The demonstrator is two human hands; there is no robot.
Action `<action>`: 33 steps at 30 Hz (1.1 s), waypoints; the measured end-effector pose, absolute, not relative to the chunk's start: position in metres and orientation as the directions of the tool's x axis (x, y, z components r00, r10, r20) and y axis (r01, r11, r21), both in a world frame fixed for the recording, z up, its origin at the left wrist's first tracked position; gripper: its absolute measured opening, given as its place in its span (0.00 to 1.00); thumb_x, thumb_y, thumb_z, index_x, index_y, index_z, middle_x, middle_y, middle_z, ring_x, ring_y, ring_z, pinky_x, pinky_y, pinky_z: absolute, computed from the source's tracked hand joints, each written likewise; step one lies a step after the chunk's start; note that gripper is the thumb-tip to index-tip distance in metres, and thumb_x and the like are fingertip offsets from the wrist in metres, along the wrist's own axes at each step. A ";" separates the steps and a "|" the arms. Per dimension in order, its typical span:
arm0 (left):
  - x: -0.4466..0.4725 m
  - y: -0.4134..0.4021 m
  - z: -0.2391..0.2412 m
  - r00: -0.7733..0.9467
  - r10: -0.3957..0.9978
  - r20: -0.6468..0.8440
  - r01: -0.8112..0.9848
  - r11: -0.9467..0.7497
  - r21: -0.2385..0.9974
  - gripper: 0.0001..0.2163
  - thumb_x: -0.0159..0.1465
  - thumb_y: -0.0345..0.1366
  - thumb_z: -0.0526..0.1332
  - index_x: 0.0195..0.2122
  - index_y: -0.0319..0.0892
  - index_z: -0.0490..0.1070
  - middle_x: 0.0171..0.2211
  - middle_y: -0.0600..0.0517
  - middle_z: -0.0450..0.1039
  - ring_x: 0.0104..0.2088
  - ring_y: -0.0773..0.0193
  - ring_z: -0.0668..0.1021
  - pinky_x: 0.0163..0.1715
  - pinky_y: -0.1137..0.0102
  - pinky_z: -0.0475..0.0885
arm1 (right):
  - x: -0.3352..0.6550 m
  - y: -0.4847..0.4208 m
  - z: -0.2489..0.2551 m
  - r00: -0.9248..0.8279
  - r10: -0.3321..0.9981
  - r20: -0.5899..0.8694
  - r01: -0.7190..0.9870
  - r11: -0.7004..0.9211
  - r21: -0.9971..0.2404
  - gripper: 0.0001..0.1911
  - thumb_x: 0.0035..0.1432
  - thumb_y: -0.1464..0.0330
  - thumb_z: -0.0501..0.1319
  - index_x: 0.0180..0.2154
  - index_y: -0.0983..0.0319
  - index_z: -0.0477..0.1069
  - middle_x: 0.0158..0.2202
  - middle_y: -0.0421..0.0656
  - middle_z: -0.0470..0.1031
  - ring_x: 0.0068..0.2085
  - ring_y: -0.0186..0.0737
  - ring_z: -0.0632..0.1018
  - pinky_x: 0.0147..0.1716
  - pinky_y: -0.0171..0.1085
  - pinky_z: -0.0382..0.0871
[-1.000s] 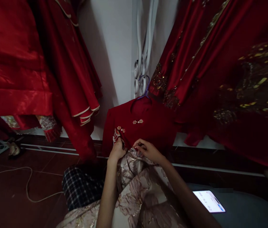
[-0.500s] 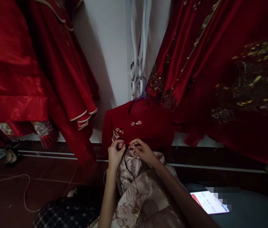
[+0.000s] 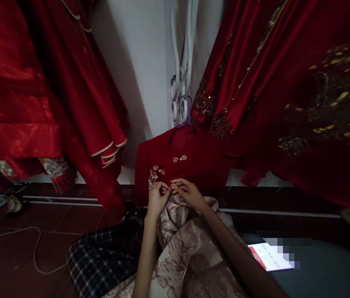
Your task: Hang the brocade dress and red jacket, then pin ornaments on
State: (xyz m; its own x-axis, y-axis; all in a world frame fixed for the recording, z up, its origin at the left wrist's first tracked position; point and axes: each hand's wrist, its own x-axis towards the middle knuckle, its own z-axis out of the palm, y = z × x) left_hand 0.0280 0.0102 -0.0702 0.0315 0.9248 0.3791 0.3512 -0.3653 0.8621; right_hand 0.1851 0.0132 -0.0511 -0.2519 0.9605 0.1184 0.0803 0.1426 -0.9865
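Observation:
A small dark red garment [image 3: 193, 161] hangs on a blue hanger [image 3: 185, 120] against the white wall, with beaded clasps [image 3: 179, 158] down its front. My left hand [image 3: 157, 198] and my right hand [image 3: 187, 192] meet at its lower front edge, fingertips pinched together on a beaded clasp [image 3: 165, 187]. A pale gold brocade fabric [image 3: 190, 248] lies bunched under both forearms.
Long red dresses hang at the left [image 3: 22, 91] and, with gold embroidery, at the right [image 3: 286, 91]. A lit phone [image 3: 271, 256] lies on a grey surface at the lower right. A plaid cloth [image 3: 100, 258] and a white cord [image 3: 32, 248] lie on the dark red floor.
My two hands have drawn closer together and risen slightly along the garment's front, from apart to fingertips touching at a clasp. The view has shifted a little.

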 end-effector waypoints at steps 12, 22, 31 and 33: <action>0.028 0.007 -0.067 0.190 0.931 0.312 0.437 -0.365 0.822 0.05 0.57 0.36 0.57 0.31 0.40 0.68 0.27 0.54 0.68 0.28 0.69 0.71 0.32 0.75 0.65 | 0.191 0.012 -0.038 -0.262 0.924 0.278 0.400 0.366 -0.840 0.11 0.51 0.67 0.58 0.38 0.58 0.74 0.35 0.42 0.78 0.37 0.39 0.78 0.39 0.38 0.72; 0.034 0.017 -0.082 0.201 0.929 0.311 0.391 -0.367 0.844 0.05 0.56 0.34 0.58 0.32 0.40 0.66 0.28 0.54 0.69 0.29 0.70 0.71 0.31 0.75 0.65 | 0.196 0.019 -0.048 -0.273 0.912 0.306 0.452 0.403 -0.796 0.11 0.53 0.70 0.57 0.39 0.59 0.73 0.37 0.42 0.77 0.36 0.37 0.77 0.37 0.35 0.71; 0.037 0.015 -0.071 0.177 0.939 0.295 0.428 -0.343 0.836 0.06 0.54 0.37 0.60 0.30 0.41 0.67 0.28 0.54 0.71 0.28 0.69 0.72 0.30 0.74 0.65 | 0.200 0.020 -0.038 -0.311 0.900 0.305 0.478 0.426 -0.768 0.10 0.52 0.70 0.58 0.38 0.60 0.73 0.36 0.41 0.77 0.36 0.34 0.77 0.36 0.32 0.70; 0.038 0.014 -0.071 0.184 0.933 0.309 0.401 -0.358 0.843 0.06 0.55 0.38 0.59 0.31 0.41 0.68 0.28 0.53 0.71 0.28 0.69 0.72 0.30 0.74 0.65 | 0.201 0.022 -0.035 -0.318 0.905 0.284 0.469 0.410 -0.782 0.10 0.52 0.71 0.58 0.37 0.60 0.73 0.35 0.41 0.78 0.35 0.34 0.78 0.35 0.32 0.71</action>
State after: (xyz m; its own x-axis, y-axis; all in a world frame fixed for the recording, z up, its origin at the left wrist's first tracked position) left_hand 0.0376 0.0139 -0.0709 0.1844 0.9331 0.3087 0.4006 -0.3582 0.8433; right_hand 0.2009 0.0222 -0.0352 -0.3181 0.9046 0.2839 0.4694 0.4104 -0.7818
